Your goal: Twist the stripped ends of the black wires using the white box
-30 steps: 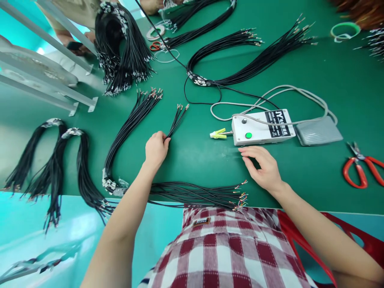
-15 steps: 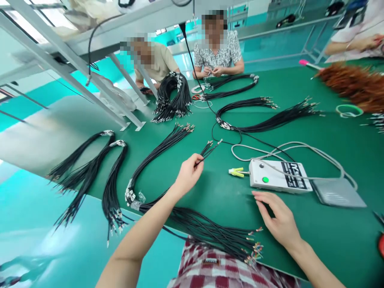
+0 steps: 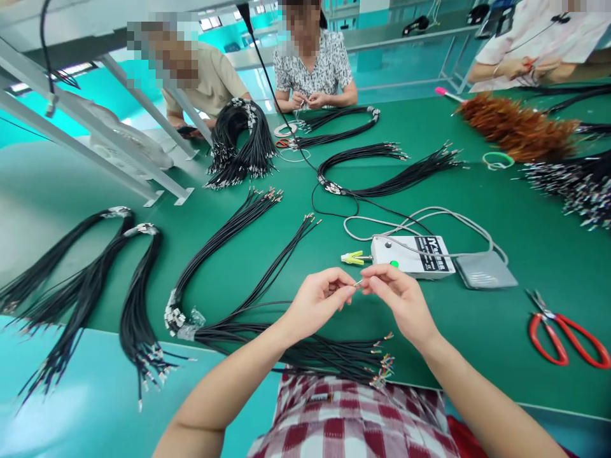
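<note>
My left hand (image 3: 322,296) pinches a single black cable (image 3: 270,304) close to its thin pale end. Fingertips of my right hand (image 3: 396,296) meet that same end from the other side, closed on it. The fingers hide most of the tip. This cable leads back to a bundle of black cables (image 3: 305,346), bound with clear wrap and lying along the table's near edge with stripped coloured wire ends. A few separated cables (image 3: 286,251) lie fanned out beyond my left hand. Just past my hands is a white box (image 3: 405,254) with a green button and a yellow clip (image 3: 353,257).
Red-handled pliers (image 3: 556,331) lie at right, near a grey foot pedal (image 3: 487,270). More cable bundles (image 3: 138,235) lie at left, some hanging over the edge. A brown feather duster (image 3: 520,127) is at far right. Metal shelf legs (image 3: 128,165) stand at left. Several people sit across the table.
My left hand has let go of several cables, now lying on the table, and keeps one. My right hand has come up to its end. The view has turned right, bringing the pliers fully in.
</note>
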{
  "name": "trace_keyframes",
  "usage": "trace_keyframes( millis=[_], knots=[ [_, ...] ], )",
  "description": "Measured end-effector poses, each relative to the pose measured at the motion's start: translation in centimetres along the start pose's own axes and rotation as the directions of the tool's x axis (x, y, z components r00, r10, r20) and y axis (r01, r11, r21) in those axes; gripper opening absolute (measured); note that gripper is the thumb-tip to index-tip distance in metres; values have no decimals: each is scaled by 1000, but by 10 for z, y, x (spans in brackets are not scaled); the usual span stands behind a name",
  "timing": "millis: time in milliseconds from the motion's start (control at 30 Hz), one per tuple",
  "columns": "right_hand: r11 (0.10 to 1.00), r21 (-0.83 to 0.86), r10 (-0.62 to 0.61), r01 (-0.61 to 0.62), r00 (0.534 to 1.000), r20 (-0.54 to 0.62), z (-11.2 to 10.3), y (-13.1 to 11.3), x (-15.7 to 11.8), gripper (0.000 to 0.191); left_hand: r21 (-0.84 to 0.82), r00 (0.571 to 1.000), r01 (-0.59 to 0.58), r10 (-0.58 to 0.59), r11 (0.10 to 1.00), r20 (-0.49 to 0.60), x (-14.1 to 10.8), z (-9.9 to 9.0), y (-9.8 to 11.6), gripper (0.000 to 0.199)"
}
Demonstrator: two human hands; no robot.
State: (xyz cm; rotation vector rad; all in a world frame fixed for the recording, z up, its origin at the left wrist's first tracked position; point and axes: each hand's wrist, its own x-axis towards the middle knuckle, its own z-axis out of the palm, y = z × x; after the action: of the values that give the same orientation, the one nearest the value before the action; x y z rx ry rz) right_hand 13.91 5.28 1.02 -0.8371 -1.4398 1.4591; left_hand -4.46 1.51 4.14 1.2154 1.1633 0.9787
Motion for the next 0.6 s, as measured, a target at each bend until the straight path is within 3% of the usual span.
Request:
trace_keyframes(
  millis=[133,400,600],
  knots=[
    [993,114,24,-25,1000,4,5,5,2,14,-60,999,53,-53,997,-6,-2,5,-1,33],
    [999,54,9,-1,990,-138,22,1,-2,9,-151,994,38,-53,988,-97,-6,12,-5,35],
    [993,111,58,-42,987,-150,25,8,-2,10,-216,988,21,-53,976,-144,-8,15,-11,40]
  ],
)
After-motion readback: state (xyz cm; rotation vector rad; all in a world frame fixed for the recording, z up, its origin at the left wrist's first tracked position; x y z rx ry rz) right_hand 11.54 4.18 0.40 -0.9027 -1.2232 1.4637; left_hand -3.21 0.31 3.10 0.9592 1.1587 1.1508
